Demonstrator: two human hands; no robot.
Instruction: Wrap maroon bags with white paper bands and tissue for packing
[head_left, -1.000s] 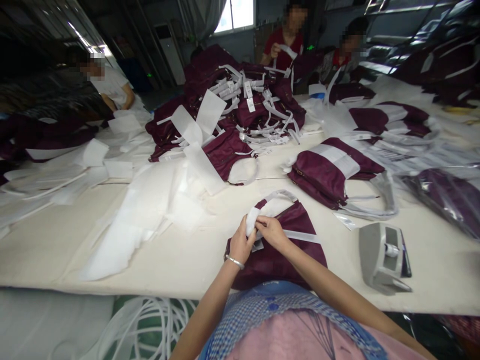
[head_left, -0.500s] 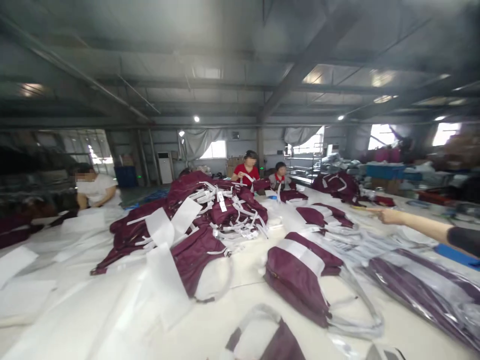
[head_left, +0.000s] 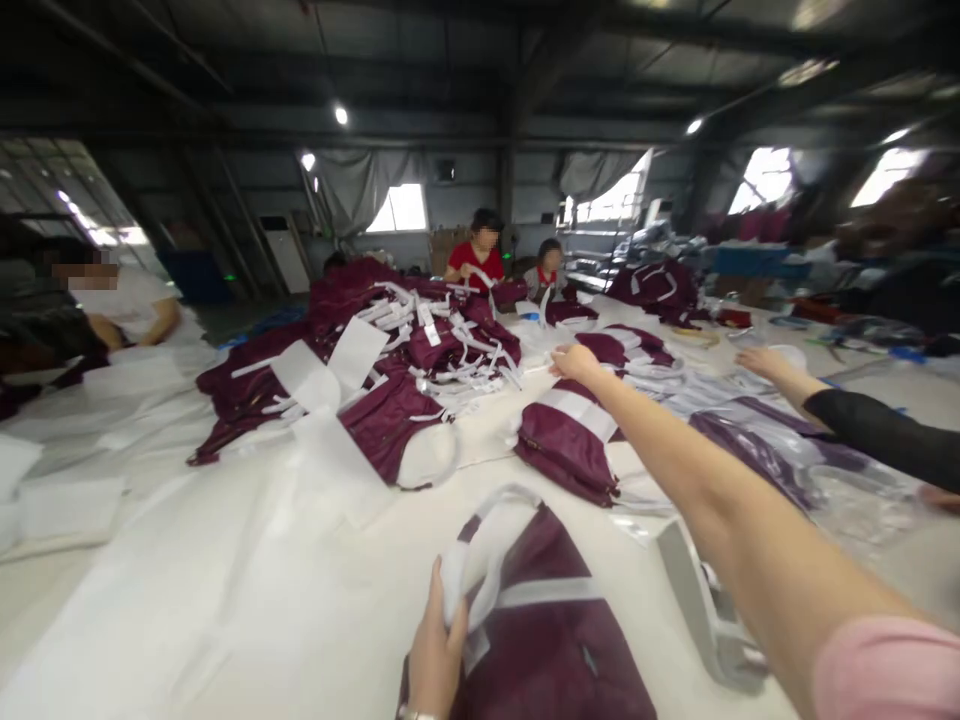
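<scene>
My left hand (head_left: 437, 640) is closed around the white-wrapped strap of a maroon bag (head_left: 555, 655) at the front of the table. A pale band crosses this bag. My right arm stretches far over the table, and my right hand (head_left: 576, 362) is just beyond a second maroon bag (head_left: 566, 440) with a white band. Close by on its right lies another maroon bag (head_left: 626, 345). The right hand's fingers point left but are too small and blurred to show whether they grip anything.
A large heap of maroon bags (head_left: 375, 290) with white straps and tags covers the table's far left. White sheets (head_left: 300, 375) lie against it. A grey angular object (head_left: 694, 590) stands under my right forearm. A co-worker's hand (head_left: 761, 362) reaches in from the right, above plastic-wrapped bags (head_left: 750, 440).
Both my hands have come into view, the left on the front bag's strap, the right reaching forward. The view has tilted down. The co-worker's arm on the right reaches in lower.
</scene>
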